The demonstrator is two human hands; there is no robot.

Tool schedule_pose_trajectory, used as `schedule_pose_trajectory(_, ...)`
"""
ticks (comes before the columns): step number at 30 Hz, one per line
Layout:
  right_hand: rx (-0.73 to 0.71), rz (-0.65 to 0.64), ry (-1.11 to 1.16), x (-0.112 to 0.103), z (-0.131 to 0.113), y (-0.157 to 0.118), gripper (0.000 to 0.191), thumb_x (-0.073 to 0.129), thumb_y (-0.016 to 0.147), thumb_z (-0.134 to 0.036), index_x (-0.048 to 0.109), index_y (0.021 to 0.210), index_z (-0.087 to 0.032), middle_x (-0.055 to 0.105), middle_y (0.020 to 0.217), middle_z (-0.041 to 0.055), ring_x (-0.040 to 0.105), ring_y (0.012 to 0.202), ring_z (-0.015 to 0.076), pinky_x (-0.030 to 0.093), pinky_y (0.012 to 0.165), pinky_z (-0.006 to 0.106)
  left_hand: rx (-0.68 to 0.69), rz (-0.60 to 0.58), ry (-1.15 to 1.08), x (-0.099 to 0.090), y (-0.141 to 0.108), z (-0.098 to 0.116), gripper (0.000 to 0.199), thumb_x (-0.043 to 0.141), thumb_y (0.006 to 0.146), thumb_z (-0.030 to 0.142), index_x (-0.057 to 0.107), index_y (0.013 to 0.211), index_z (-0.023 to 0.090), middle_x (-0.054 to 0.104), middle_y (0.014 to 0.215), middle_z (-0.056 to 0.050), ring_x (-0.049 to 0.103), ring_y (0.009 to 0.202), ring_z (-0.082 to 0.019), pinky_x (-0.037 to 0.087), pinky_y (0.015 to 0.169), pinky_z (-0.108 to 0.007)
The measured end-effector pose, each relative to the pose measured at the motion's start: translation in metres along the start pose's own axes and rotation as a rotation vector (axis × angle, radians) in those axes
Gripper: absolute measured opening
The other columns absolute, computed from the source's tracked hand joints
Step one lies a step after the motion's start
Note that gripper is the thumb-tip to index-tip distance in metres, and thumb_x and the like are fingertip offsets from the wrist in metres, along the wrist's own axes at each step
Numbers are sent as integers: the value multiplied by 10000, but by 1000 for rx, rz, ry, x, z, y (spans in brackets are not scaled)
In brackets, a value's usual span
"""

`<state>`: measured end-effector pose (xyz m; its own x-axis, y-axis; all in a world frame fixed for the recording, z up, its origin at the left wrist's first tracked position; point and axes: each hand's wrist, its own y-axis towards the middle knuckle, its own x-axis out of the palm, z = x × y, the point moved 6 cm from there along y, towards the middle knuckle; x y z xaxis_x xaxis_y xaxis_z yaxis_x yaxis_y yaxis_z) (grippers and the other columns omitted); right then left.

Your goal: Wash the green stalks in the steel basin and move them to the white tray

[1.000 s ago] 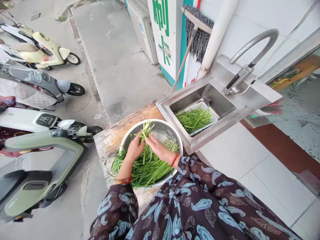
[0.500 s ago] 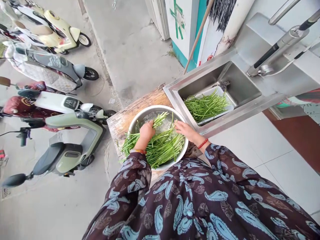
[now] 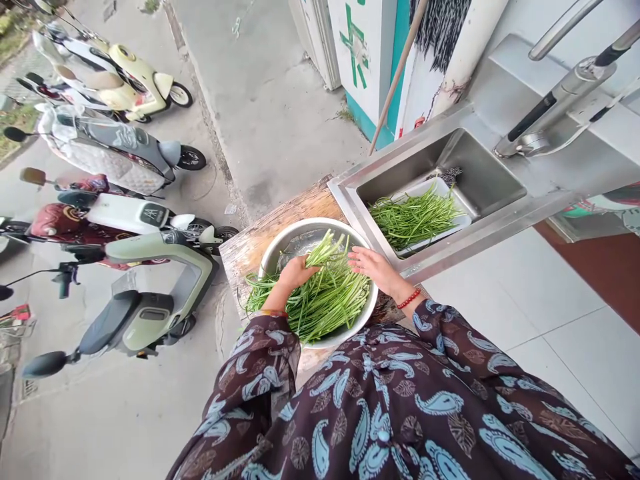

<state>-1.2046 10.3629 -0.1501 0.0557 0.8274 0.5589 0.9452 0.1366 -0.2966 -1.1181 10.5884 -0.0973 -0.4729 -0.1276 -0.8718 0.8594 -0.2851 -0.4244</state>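
A round metal basin [image 3: 373,308] holds water and a thick heap of green chive stalks [image 3: 333,303], their pale cut ends toward the right. My left hand [image 3: 295,273] is closed around a small bunch of chives [image 3: 324,251] over the heap, pale ends pointing up and away from me. At the basin's right rim, my right hand [image 3: 373,267] has its fingers stretched out toward the stalk ends, with nothing seen in its grasp. More chives [image 3: 416,215] lie in a white tray [image 3: 464,219] inside the steel sink, to the right.
Under the basin is a worn wooden board [image 3: 250,250], touching the sink [image 3: 345,200]. A tall faucet [image 3: 555,110] rises behind the sink. A wooden pole [image 3: 397,73] leans near a mop head [image 3: 440,33]. Several parked scooters [image 3: 145,313] stand at the left.
The bunch in my left hand has turned slightly more upright. My right hand's fingers have spread and drawn slightly away from the stalks. The whole view has shifted a little.
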Motion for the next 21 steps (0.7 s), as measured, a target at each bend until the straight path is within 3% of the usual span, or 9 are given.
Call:
schedule_pose_trajectory(3, 1, -2, -2, -1, 0, -1, 393, 644, 949, -405, 625, 1300, -228, 662, 1351, 126, 678, 1135, 223, 544, 1044, 443, -81, 140, 92, -29, -4, -18, 406, 565, 916, 441, 704, 1199, 186, 770, 1011, -116, 710, 994, -309, 529, 891, -375)
schedule_pose_trajectory(5, 2, -1, -11, -1, 2, -1, 386, 644, 950, -400, 632, 1295, -229, 657, 1361, 128, 677, 1143, 225, 539, 1051, 449, -130, 212, 194, -29, -3, -20, 498, 571, 916, 355, 608, 1377, 168, 728, 1201, -180, 677, 1128, -352, 502, 969, -429)
schedule_pose_trajectory(7, -3, 6, -23, -1, 3, 0, 375, 640, 950, -397, 640, 1288, -234, 659, 1355, 128, 680, 1142, 228, 535, 1056, 458, -138, 180, 222, -9, 0, -13, 658, 595, 906, 323, 457, 1520, 132, 623, 1385, -245, 607, 1266, -390, 452, 1054, -487)
schedule_pose_trajectory(10, -20, 20, -39, 0, 4, 0, 366, 632, 951, -391, 643, 1281, -232, 660, 1347, 128, 684, 1133, 226, 532, 1056, 461, -61, 47, 143, 34, 5, 6, 943, 723, 829, 431, 301, 1589, 64, 495, 1499, -312, 514, 1370, -424, 393, 1123, -519)
schedule_pose_trajectory(12, -24, 25, -48, 0, 4, 1, 368, 628, 953, -388, 641, 1282, -224, 654, 1352, 132, 685, 1130, 225, 533, 1056, 456, -32, 26, 118, 49, 6, 15, 1008, 797, 767, 434, 322, 1574, 59, 522, 1470, -310, 525, 1356, -419, 395, 1120, -505)
schedule_pose_trajectory(13, -21, 28, -51, 0, 5, 1, 369, 628, 953, -388, 641, 1282, -221, 654, 1351, 132, 686, 1128, 224, 534, 1055, 453, -44, 33, 121, 49, 6, 16, 933, 798, 772, 408, 389, 1538, 66, 572, 1417, -295, 557, 1319, -410, 411, 1100, -497)
schedule_pose_trajectory(17, -6, 29, -52, -1, 4, 0, 375, 637, 950, -396, 639, 1285, -228, 666, 1330, 123, 685, 1127, 223, 538, 1053, 446, -175, 68, 107, 22, 8, -2, 503, 636, 911, 446, 626, 1301, 128, 725, 1138, -208, 689, 1098, -362, 501, 963, -450)
schedule_pose_trajectory(19, -16, 26, -47, -1, 3, 0, 374, 635, 951, -396, 637, 1285, -227, 667, 1325, 124, 684, 1125, 223, 538, 1054, 449, -192, 170, 96, 4, 6, -9, 536, 533, 964, 483, 568, 1382, 149, 712, 1186, -206, 684, 1115, -359, 509, 954, -446)
schedule_pose_trajectory(21, -26, 27, -53, 0, 2, 0, 375, 632, 951, -398, 638, 1282, -222, 666, 1320, 129, 683, 1125, 225, 535, 1054, 452, -156, 275, 129, -1, 1, -7, 612, 488, 984, 426, 428, 1522, 139, 644, 1328, -235, 629, 1224, -371, 477, 1017, -467)
